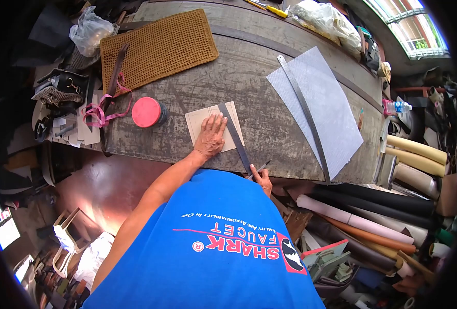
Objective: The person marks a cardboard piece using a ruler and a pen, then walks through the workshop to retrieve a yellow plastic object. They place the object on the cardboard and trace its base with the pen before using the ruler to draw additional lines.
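Observation:
A beige piece of card (196,125) with thin pencil-like lines along its edges lies near the front edge of the worktable. My left hand (210,138) rests flat on it, fingers stretched out, the fingertips beside a dark metal ruler (234,134). This ruler lies slantwise across the card's right part, and its near end reaches the table edge. There, my right hand (262,180) is closed around a slim grey pen (263,166), with fingers at the ruler's end. Part of that hand is hidden by my blue shirt.
A lidded red jar (146,112) stands left of the card, near a pink tape (101,114) and a brown woven mat (159,51). Rightward, a long steel ruler (306,110) lies on a pale sheet (336,121). Material rolls (357,219) lie beyond the table (187,87).

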Action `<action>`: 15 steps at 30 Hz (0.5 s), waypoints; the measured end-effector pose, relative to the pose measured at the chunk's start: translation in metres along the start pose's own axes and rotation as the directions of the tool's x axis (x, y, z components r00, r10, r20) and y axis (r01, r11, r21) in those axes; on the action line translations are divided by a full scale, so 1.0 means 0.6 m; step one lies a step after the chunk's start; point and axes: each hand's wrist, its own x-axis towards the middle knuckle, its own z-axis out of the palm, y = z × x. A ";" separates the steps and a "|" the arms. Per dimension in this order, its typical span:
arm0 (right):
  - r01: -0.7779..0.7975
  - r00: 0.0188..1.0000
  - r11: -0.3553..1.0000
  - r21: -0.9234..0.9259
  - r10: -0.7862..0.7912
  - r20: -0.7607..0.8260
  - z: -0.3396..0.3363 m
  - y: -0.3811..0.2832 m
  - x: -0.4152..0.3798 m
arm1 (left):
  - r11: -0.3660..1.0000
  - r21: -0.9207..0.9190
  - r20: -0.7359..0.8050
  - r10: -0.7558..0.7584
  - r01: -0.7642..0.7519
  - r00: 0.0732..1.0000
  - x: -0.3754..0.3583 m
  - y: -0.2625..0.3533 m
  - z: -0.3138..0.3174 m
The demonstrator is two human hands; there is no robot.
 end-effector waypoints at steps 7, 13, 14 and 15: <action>0.084 0.994 0.990 -0.112 -0.075 0.078 -0.028 -0.011 0.012 | 1.000 -0.027 -0.001 -0.008 0.008 1.000 0.000 0.003 -0.007; 0.023 0.997 1.000 -0.015 -0.022 0.070 -0.020 -0.007 0.009 | 1.000 -0.019 -0.011 -0.008 0.007 1.000 0.000 0.003 -0.005; 0.024 0.997 1.000 -0.014 -0.022 0.073 -0.020 -0.006 0.009 | 1.000 -0.019 -0.009 -0.011 0.010 1.000 0.000 0.003 -0.006; 0.012 0.997 1.000 0.011 -0.013 0.075 -0.020 -0.006 0.009 | 1.000 -0.019 -0.003 -0.013 0.013 1.000 0.000 0.003 -0.007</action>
